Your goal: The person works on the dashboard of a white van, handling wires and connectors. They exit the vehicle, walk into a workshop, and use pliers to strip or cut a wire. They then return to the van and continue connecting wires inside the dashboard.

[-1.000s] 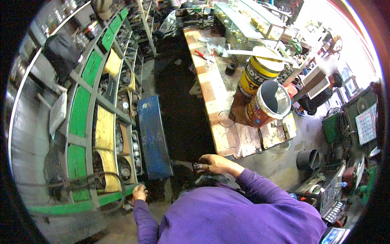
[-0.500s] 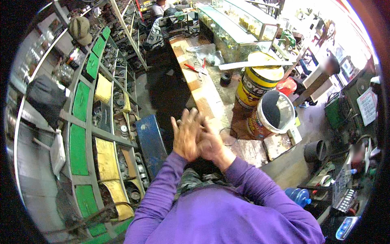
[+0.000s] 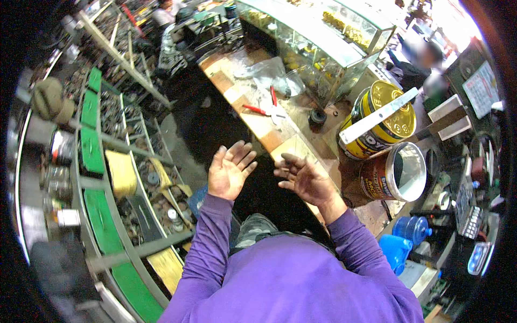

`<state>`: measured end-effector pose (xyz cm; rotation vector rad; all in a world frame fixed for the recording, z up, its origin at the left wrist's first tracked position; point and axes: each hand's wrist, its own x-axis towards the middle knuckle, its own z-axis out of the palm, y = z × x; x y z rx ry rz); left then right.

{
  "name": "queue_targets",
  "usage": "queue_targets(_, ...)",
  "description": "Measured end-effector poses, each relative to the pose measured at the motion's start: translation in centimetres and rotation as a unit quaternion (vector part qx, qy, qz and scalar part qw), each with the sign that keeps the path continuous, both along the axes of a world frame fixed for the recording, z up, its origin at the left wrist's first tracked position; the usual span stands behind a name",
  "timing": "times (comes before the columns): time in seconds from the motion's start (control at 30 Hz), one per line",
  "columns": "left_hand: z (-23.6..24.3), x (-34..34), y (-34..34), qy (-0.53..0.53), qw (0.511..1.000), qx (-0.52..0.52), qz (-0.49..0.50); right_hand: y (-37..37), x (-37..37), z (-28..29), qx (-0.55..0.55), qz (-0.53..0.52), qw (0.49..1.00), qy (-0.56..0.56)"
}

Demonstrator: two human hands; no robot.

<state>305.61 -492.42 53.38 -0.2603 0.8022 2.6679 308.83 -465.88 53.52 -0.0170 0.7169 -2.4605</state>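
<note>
My left hand [image 3: 230, 171] is held up, palm showing and fingers apart, with nothing in it. A short gap to its right, my right hand [image 3: 308, 180] is also empty, its fingers loosely spread and slightly curled, near the edge of the wooden workbench [image 3: 288, 141]. The two hands do not touch. Beyond them on the bench lie red-handled pliers [image 3: 267, 110], their handles spread. A small dark round container [image 3: 317, 118] stands to the right of the pliers. Clear plastic bags [image 3: 269, 72] lie farther back.
A yellow-and-black bucket [image 3: 377, 121] with a pale flat bar [image 3: 378, 116] across its lid stands on the right. Nearer is an open white-rimmed bucket [image 3: 406, 171]. Glass display cases [image 3: 312, 46] line the back. Shelving with green panels [image 3: 102, 218] runs along the left. Other people are farther off.
My hands were pressed together, blurred by rubbing; now they are apart with palms turned up. The view has shifted, so the bench and buckets appear at different places.
</note>
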Motion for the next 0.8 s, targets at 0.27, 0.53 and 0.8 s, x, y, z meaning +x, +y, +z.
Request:
queue_targets(0.27, -0.3, -6.7, -4.0, -0.044, 0.988, -0.126, -0.072, -3.9, -2.7, -0.9, 0.265, -0.158, 0.950, -0.039)
queue_targets(0.53, 0.7, -13.4, -3.1, 0.034, 0.954, -0.293, -0.052, -4.4, -9.3, -1.9, 0.513, -0.170, 0.839, 0.055)
queue_targets(0.8, 1.2, -24.0, -6.3, 0.156, 0.858, -0.440, -0.214, -4.7, -14.4, -3.1, 0.388, -0.191, 0.902, 0.011)
